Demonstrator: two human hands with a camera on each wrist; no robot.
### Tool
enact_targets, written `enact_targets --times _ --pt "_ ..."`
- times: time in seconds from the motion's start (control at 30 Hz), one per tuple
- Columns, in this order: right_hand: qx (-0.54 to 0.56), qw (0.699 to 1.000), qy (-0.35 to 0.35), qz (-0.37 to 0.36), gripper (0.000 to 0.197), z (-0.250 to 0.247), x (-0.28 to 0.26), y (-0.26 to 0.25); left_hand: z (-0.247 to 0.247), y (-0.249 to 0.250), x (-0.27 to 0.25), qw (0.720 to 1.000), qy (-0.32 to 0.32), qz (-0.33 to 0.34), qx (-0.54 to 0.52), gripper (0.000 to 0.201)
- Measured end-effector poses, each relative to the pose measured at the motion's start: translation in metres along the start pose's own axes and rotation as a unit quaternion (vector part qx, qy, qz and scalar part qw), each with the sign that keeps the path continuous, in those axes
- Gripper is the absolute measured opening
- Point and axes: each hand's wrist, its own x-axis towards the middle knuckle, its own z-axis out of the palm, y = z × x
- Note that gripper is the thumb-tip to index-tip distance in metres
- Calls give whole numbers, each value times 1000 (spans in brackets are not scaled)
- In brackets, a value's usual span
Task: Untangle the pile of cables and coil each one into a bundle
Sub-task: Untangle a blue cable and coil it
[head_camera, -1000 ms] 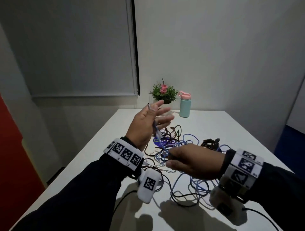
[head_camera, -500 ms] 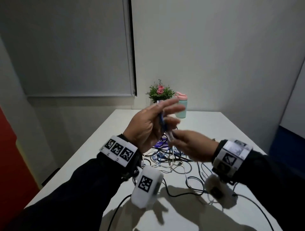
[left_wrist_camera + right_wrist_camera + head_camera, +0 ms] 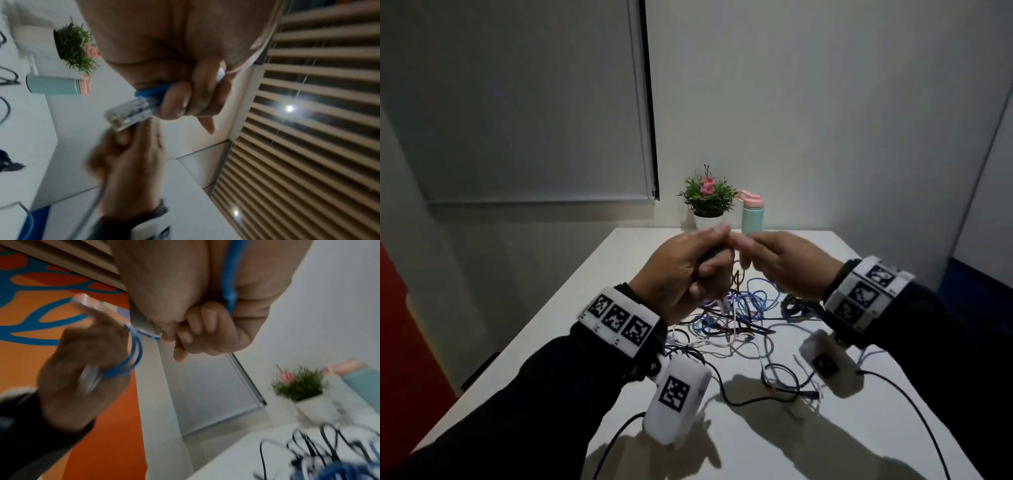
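Both hands are raised together above the tangled cable pile (image 3: 739, 310) on the white table (image 3: 835, 260). My left hand (image 3: 697, 270) grips a blue network cable (image 3: 153, 91) just behind its clear plug (image 3: 127, 113), and a few blue loops (image 3: 133, 356) hang across its palm. My right hand (image 3: 777, 262) pinches the same blue cable (image 3: 228, 288) next to the left fingertips. A short stretch (image 3: 150, 335) runs taut between the two hands. The rest of the cable trails down into the pile.
A small potted plant (image 3: 707, 197) and a teal bottle with a pink lid (image 3: 752, 216) stand at the table's far edge. Black and white leads (image 3: 743, 401) lie across the near part of the table. A wall and blind are to the left.
My right hand has risen from low over the pile to meet the left hand's fingertips. The left hand's fingers have curled round the blue cable.
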Motion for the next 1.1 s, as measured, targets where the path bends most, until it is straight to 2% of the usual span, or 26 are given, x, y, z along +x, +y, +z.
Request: enact_targets --times 0.1,0.17,0.2,0.27,0.33,0.4,0.47,0.5,0.57,0.63,0.7,0.77,0.8,0.83,0.9,0.93,0.97,1.0,1.07,1.1 --pt "-28 992 -125 2 28 31 -17 3 1 6 12 995 63 74 -32 40" --pt "-62 977 -205 -20 21 40 -27 -2 -5 4 18 984 138 88 76 39" --pt "-57 973 -218 -37 19 37 -31 -7 -8 0 18 969 165 83 164 39" --pt "-32 979 -185 -74 17 21 -30 -18 -14 -10 12 932 166 53 319 38" --pt "-8 991 -102 -92 18 -4 -21 -23 -17 -21 6 922 121 13 368 40" --pt "15 996 -47 -78 20 -24 -11 -20 -12 -24 4 956 67 -35 284 52" --pt "46 997 -16 -59 31 -24 -5 -12 -7 -16 5 989 17 -67 129 62" --pt "68 997 -2 -44 34 -18 -3 -7 -5 -10 6 996 1 -63 66 62" --pt "95 995 6 -6 30 0 -3 3 -2 0 8 1000 -2 -16 -21 49" --pt "62 996 -55 31 29 20 -9 10 1 10 12 996 39 46 -69 40" --pt "-31 982 -184 35 27 37 -22 7 0 17 20 989 91 92 -71 40" --pt "-114 956 -270 18 25 50 -37 -3 -6 17 26 984 145 108 6 40" --pt "-136 952 -274 1 28 53 -41 -11 -9 15 26 977 168 99 88 39" --pt "-140 957 -252 -22 30 50 -45 -19 -11 10 23 961 180 78 193 38" --pt "-120 976 -161 -88 27 32 -42 -33 -17 -5 15 910 156 17 383 33" --pt "-113 981 -102 -119 24 18 -37 -35 -19 -13 12 898 132 -10 420 32" --pt "-117 983 -50 -134 22 2 -30 -33 -20 -19 8 909 110 -36 401 38" --pt "-131 983 -13 -129 22 -11 -22 -29 -20 -23 6 933 93 -62 341 47" --pt "-134 987 20 -83 24 -24 -10 -15 -16 -21 5 974 67 -91 197 56" --pt "-104 993 23 -58 27 -23 -5 -7 -14 -17 5 985 52 -83 141 53"
